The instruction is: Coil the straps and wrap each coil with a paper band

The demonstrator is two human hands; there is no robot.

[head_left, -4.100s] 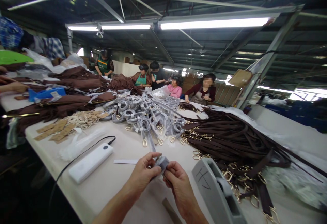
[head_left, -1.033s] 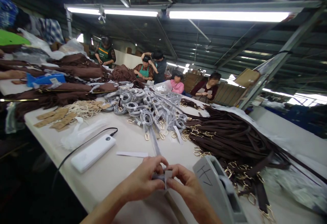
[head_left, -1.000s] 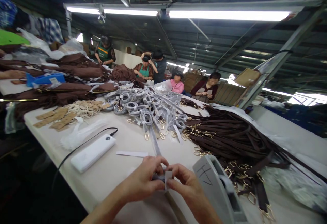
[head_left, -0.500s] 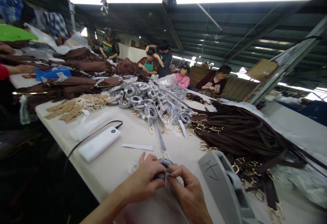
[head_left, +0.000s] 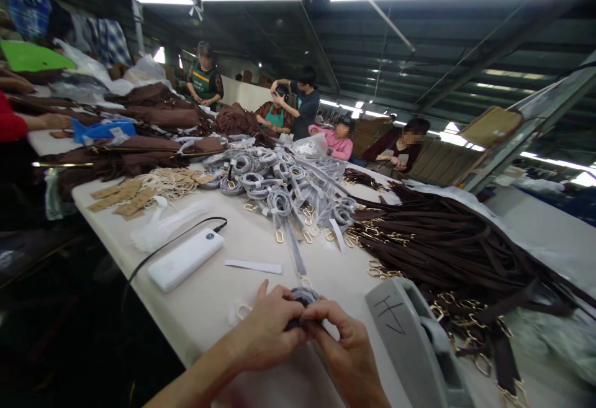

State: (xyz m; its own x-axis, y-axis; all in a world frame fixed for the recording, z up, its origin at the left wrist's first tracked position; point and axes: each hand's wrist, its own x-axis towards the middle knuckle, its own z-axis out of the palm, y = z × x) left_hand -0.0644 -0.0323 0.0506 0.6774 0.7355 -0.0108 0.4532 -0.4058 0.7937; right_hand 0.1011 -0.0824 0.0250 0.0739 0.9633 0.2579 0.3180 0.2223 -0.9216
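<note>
Both my hands meet low in the middle of the head view. My left hand (head_left: 267,333) and my right hand (head_left: 342,346) are both closed around a small rolled-up strap in grey wrapping (head_left: 303,299), fingers pinching it from each side. Its free end, a grey wrapped strap (head_left: 295,253) with a gold clasp, runs away from my hands across the white table (head_left: 223,299). A grey tape dispenser (head_left: 410,346) stands just to the right of my right hand.
A pile of grey wrapped strap coils (head_left: 279,184) lies mid-table, with a heap of brown straps (head_left: 442,253) to its right. A white power bank (head_left: 185,259) with a black cable, a paper strip (head_left: 254,266), tags (head_left: 125,194) and brown bags (head_left: 139,153) lie left. Several people work beyond.
The camera has tilted down and moved slightly. My hands keep working the rolled strap; the white slip seen between my fingers a second ago no longer shows.
</note>
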